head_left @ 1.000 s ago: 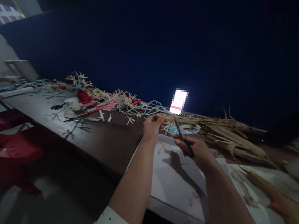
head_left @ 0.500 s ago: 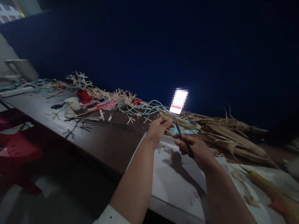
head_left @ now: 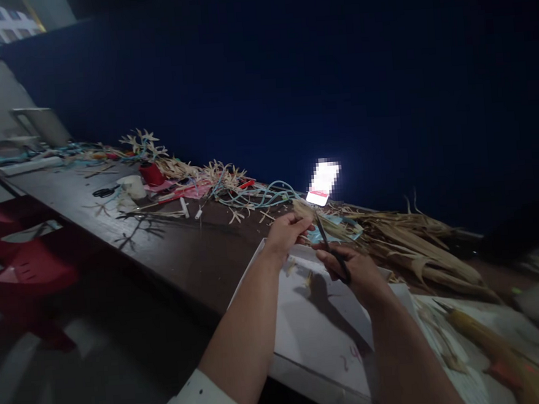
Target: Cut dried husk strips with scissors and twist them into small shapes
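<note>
My left hand [head_left: 286, 233] pinches a pale strip of dried husk [head_left: 303, 209] above the far edge of a white box lid [head_left: 315, 328]. In my right hand [head_left: 348, 269] is a pair of dark scissors [head_left: 326, 241], its blades pointing up and away beside the husk strip. Whether the blades touch the strip I cannot tell. Small pale scraps [head_left: 308, 279] lie in the lid below both hands. Behind the hands is a light blue piece [head_left: 345, 227], partly covered by dry husk.
Dried husks [head_left: 415, 247] are heaped to the right. A bright phone [head_left: 321, 186] stands at the back. Leftward lie husk flowers [head_left: 224, 174], a red thread spool [head_left: 150, 173] and other scissors [head_left: 104, 192]. A yellow-handled tool [head_left: 476, 329] is front right; a red chair [head_left: 34, 267] is left.
The husk strip in my left hand has turned a little and shows a broader face. My right hand and the scissors have shifted very slightly.
</note>
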### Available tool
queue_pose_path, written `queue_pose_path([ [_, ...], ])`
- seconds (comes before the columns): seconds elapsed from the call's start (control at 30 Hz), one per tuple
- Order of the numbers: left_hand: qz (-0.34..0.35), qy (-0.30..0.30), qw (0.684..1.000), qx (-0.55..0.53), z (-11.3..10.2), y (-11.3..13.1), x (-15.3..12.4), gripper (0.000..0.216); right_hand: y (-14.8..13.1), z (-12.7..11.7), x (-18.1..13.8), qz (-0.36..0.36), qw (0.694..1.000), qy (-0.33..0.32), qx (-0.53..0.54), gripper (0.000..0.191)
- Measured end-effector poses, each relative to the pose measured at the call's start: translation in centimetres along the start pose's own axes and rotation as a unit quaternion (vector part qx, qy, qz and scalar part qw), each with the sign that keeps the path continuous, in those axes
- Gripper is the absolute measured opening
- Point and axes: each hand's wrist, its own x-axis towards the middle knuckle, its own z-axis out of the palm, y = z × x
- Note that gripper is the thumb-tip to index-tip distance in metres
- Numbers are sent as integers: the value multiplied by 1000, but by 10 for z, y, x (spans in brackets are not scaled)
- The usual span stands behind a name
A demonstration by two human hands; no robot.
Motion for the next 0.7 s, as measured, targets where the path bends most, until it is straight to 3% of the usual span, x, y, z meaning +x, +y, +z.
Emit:
queue_pose_path([
  [0.4,45,77,996,-27,0,-1,5,27,-1,0,-2,16,999,-15,-23,43],
  [0.7,64,83,994,-3,1,1,2,28,4,3,1,3,999,-27,23,48],
])
